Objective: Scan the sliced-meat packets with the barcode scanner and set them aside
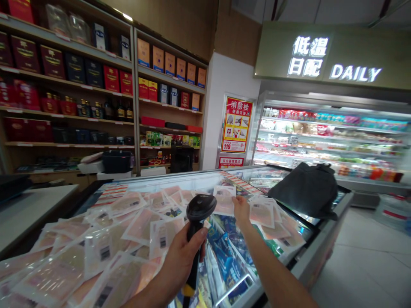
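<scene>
My left hand (pixel 182 250) is wrapped round the grip of a black handheld barcode scanner (pixel 201 207), held upright over the freezer lid. Between the thumb and fingers of my right hand (pixel 241 211) is the edge of a flat clear packet (pixel 224 200) with a pinkish-tan inside, just beyond the scanner. Many similar packets with barcode labels (pixel 105 253) lie overlapping on the left of the glass. A smaller pile of packets (pixel 268 217) rests to the right of my right hand. Blue bagged goods (pixel 226 241) show through the glass between the piles.
A dark grey bag (pixel 306 190) lies on the freezer's right side. The freezer's metal edge (pixel 324 239) borders the tiled floor. A white counter (pixel 35 209) stands at left. Shelves of boxes and bottles (pixel 86 90) are behind, with a lit refrigerated display (pixel 327 145) at back right.
</scene>
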Demonstrator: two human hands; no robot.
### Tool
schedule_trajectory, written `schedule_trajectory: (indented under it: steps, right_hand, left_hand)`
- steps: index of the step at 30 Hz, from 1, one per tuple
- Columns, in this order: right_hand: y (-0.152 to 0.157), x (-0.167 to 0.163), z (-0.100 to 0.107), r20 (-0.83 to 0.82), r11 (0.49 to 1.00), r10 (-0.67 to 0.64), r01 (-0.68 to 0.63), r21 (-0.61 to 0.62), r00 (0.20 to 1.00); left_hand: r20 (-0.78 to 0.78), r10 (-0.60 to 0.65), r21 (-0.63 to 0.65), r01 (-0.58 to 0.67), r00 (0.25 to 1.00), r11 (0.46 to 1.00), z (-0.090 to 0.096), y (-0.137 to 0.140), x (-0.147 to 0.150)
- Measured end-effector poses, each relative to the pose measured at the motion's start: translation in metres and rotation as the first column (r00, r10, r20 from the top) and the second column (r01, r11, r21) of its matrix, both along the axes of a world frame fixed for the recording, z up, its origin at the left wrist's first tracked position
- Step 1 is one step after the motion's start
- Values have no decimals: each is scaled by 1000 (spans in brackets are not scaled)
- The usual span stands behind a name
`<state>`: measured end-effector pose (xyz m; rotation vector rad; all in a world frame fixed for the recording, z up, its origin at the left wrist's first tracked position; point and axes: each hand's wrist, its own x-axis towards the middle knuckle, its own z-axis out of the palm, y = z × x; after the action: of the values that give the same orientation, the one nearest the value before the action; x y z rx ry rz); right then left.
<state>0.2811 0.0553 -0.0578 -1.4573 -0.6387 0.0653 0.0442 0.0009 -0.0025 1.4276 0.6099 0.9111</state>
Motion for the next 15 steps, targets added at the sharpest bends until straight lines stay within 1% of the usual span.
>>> schedule_trajectory:
  steps: [4,7,10,12,14,15]
  right_hand:
    - [-5,20,-3,33,999,-46,46,-6,998]
    - [-15,42,-4,72,988,-139,144,-63,988]
    - [-31,65,-2,124,951,-255,272,-146,959]
    - [-42,79,0,129,928,-305,324,-183,944]
    - [-53,91,1,168,891,-353,385,-239,920]
    - [-57,97,1,214,865,-373,422,-270,903]
  left_hand:
    - [-10,32,-9,-32,999,999,-6,10,3]
    - [-20,74,-44,-75,997,996,-5,20,3]
    - [5,138,-71,-137,990,988,-2,32,0]
    - [12,177,-80,-176,984,981,-1,41,-4]
    - [0,224,-92,-223,975,970,-1,51,-8]
    - [-12,250,-98,-250,968,963,-2,57,-10]
